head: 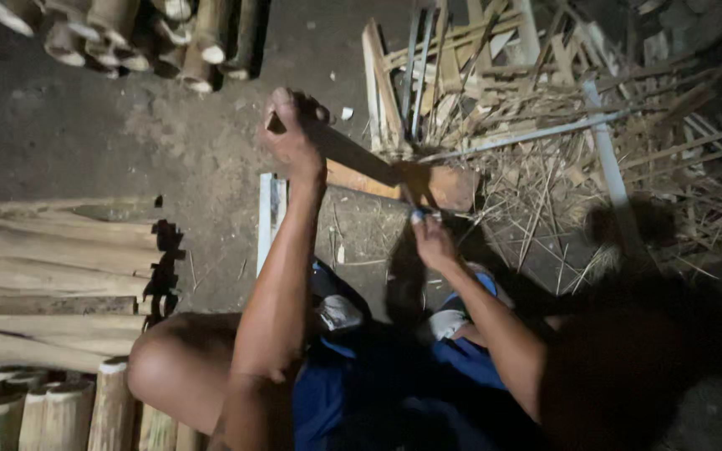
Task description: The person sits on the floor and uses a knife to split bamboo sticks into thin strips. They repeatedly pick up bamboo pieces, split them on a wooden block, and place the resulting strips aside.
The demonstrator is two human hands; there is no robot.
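Bamboo strip (pixel 415 200), thin, pale, upright

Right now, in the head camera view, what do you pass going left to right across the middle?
Stacked split bamboo lengths → left hand gripping a blade handle → wooden block under the blade → heap of thin bamboo strips and scraps. The right hand overlaps the block's span, so it is left out.

No packages, labels, signs or screens appear anywhere in this dim head-camera view, from twelve o'clock round to six o'clock and back.
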